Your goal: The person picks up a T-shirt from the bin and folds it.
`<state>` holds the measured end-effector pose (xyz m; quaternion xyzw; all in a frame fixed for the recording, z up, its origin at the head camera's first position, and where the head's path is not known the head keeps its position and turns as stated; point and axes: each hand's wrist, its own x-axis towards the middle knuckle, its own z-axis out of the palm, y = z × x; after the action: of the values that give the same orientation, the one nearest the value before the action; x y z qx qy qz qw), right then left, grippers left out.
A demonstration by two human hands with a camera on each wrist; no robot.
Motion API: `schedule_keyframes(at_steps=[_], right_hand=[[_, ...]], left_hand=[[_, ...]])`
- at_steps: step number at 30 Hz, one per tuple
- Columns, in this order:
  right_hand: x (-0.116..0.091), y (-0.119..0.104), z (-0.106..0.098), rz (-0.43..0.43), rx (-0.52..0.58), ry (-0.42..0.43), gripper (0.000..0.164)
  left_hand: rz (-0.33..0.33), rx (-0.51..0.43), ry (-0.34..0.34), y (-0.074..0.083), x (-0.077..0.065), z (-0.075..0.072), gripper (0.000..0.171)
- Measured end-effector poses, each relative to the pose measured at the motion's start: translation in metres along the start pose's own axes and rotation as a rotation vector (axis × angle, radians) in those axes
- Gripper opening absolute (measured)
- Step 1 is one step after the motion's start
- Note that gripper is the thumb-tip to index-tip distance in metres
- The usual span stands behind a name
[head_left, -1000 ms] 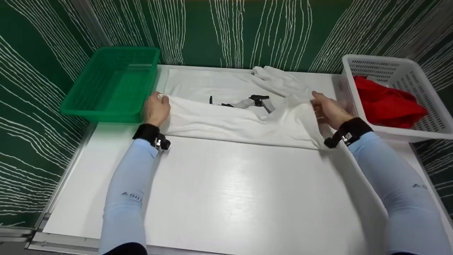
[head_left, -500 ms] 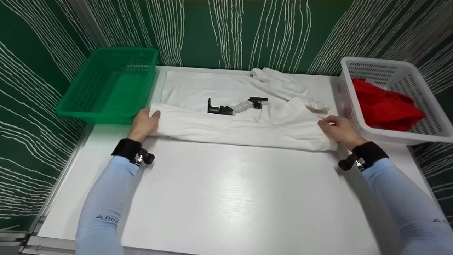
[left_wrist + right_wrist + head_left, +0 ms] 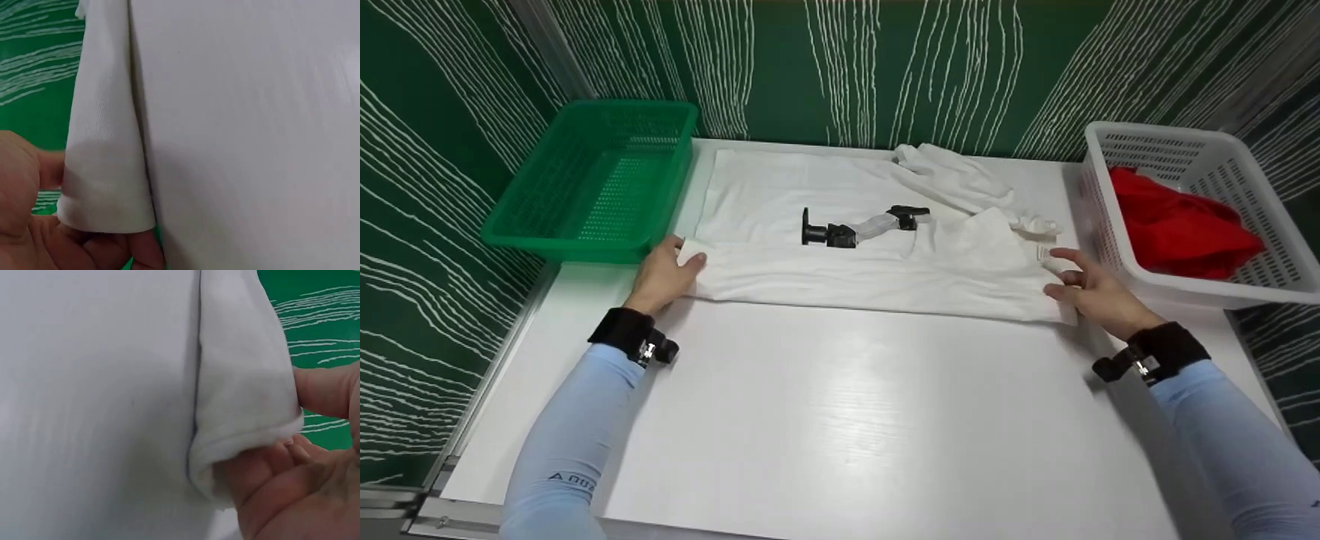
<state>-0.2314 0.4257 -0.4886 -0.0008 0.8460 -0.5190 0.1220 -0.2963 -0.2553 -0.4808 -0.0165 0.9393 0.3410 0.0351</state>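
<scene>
Tabletop (image 3: 847, 420), white cloth (image 3: 847, 281), lying flatter than before

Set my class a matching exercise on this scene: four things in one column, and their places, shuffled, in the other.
Things
1. Red cloth
2. Green plastic basket
3. White garment
4. White plastic basket

Places
a. At the far left of the table
b. At the far right of the table
c. Inside another thing in the list
d. Between the left hand and the right hand

Pairs: 1-c, 2-a, 3-d, 4-b
</scene>
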Motion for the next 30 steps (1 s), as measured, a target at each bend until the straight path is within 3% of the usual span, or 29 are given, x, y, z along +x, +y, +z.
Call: schedule_keyframes(at_steps=[3,8,13,17,20,22,25,28,30], right_hand=[[-0.004,0.004,-0.002,-0.075,0.008,0.021,0.076],[-0.006,0.006,0.0,-0.24,-0.245,0.066,0.074],[-0.013,-0.009,0.005,-0.232,-0.587,0.067,0.069],[-0.02,-0.034,0.026,-0.303,-0.859,0.152,0.063],[-0.014,-0.058,0.06,-0.414,-0.906,0.161,0.054],[-0.004,-0.073,0.089,-0.48,-0.905,0.073,0.054],[0.014,-0.091,0.134,-0.525,-0.923,-0.123,0.064],[0.031,-0.097,0.171,-0.515,-0.967,-0.274,0.08],[0.038,-0.094,0.185,-0.486,-0.993,-0.321,0.089]], left_hand=[[0.019,-0.032,-0.001,0.002,-0.002,-0.001,0.054],[0.033,0.065,0.024,0.003,0.0,0.005,0.054],[0.073,0.305,0.053,0.013,-0.008,0.012,0.06],[0.136,0.532,0.055,0.045,-0.022,0.029,0.066],[0.229,0.574,-0.058,0.089,-0.027,0.053,0.069],[0.315,0.555,-0.198,0.122,-0.028,0.075,0.069],[0.425,0.557,-0.413,0.164,-0.031,0.113,0.07],[0.464,0.606,-0.535,0.187,-0.033,0.145,0.072],[0.451,0.64,-0.572,0.189,-0.028,0.159,0.076]])
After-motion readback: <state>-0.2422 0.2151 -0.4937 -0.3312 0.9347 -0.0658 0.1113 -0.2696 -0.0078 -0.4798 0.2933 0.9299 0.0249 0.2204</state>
